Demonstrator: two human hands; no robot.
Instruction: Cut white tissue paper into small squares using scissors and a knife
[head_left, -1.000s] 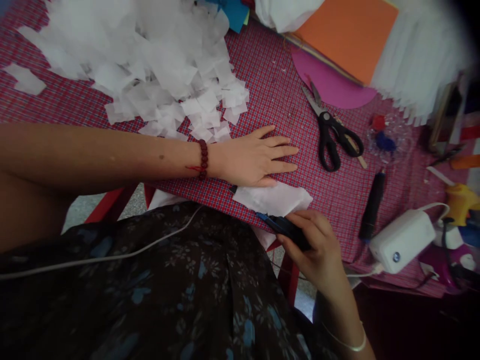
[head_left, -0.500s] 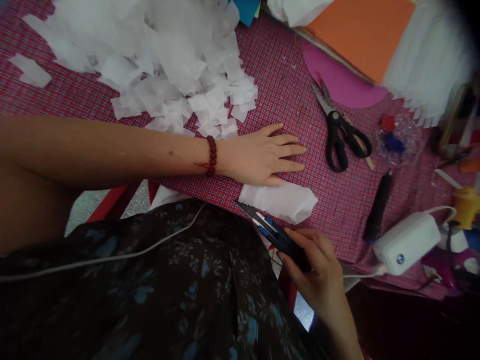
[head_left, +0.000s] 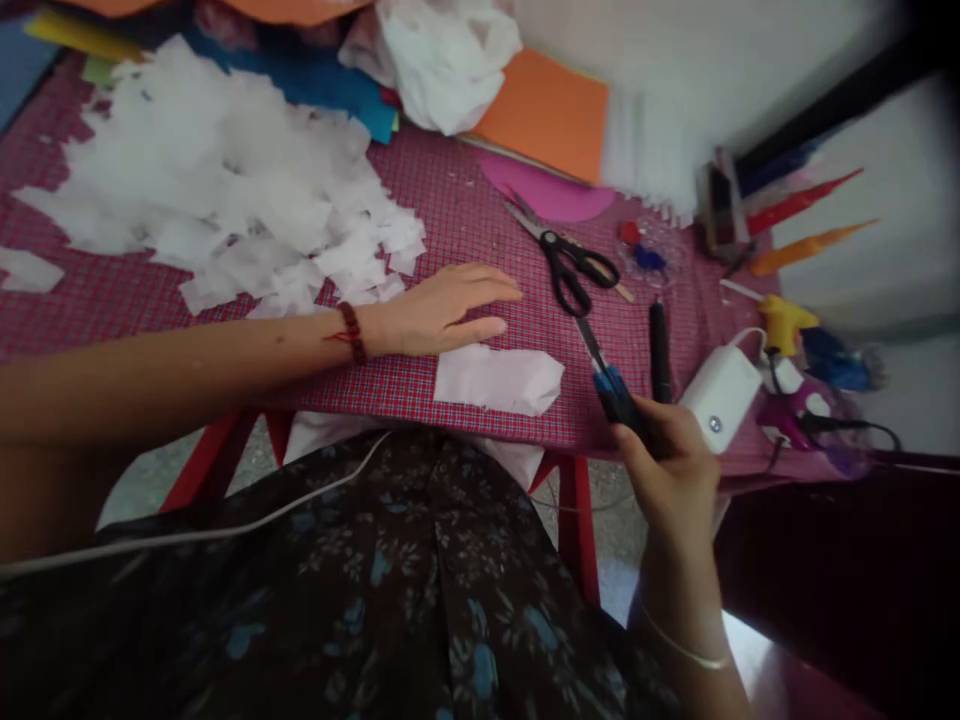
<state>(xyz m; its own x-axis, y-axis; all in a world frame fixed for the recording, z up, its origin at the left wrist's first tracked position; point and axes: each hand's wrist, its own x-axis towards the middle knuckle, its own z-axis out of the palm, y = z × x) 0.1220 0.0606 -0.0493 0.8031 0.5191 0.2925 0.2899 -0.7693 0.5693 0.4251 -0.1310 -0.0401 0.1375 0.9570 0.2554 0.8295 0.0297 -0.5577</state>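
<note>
My left hand (head_left: 448, 308) is over the checked cloth, fingers stretched out with nothing held in them. Just below it lies a flat piece of white paper (head_left: 499, 380), close to the table's front edge. My right hand (head_left: 675, 455) is closed around the dark handle of a utility knife (head_left: 616, 395) with blue parts. The knife's blade is extended and points up and left, toward the black-handled scissors (head_left: 574, 262), which lie spread on the cloth. Most of the knife's handle is hidden by my fingers.
A large heap of cut white paper pieces (head_left: 225, 180) covers the left of the table. Behind are orange sheets (head_left: 551, 115) and a crumpled white bag (head_left: 450, 60). A black stick-like tool (head_left: 659, 350), a white box (head_left: 721, 392) and a yellow glue gun (head_left: 786, 322) lie to the right.
My right hand has moved the knife right, away from the white paper toward the scissors. My left hand's spread fingers have come closer together, away from the paper. The view has tilted up.
</note>
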